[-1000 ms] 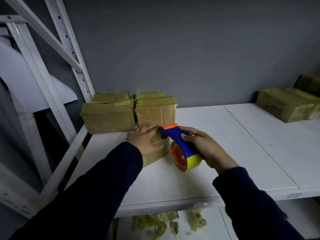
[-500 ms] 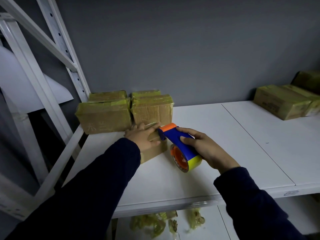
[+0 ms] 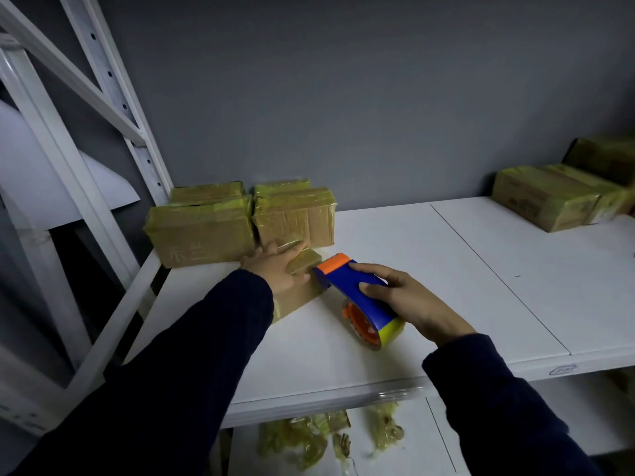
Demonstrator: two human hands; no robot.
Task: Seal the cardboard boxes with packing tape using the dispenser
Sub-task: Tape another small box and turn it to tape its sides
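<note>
A small cardboard box (image 3: 298,300) sits on the white shelf (image 3: 429,269), partly hidden under my left arm. My left hand (image 3: 276,269) lies flat on top of it, fingers spread, pressing it down. My right hand (image 3: 409,298) grips the blue and orange tape dispenser (image 3: 357,297), which holds a yellowish roll of tape. The dispenser's orange cutter end touches the box's right top edge beside my left fingertips.
Several taped boxes (image 3: 202,231) stand stacked at the back left against the grey wall. More taped boxes (image 3: 549,197) sit at the far right. A white rack upright (image 3: 113,97) rises on the left. Crumpled tape scraps (image 3: 309,438) lie on the lower shelf.
The dispenser's cutter end has stayed at the box's right edge. My left hand has flattened and shifted slightly on top of the box. The view has tilted a little.
</note>
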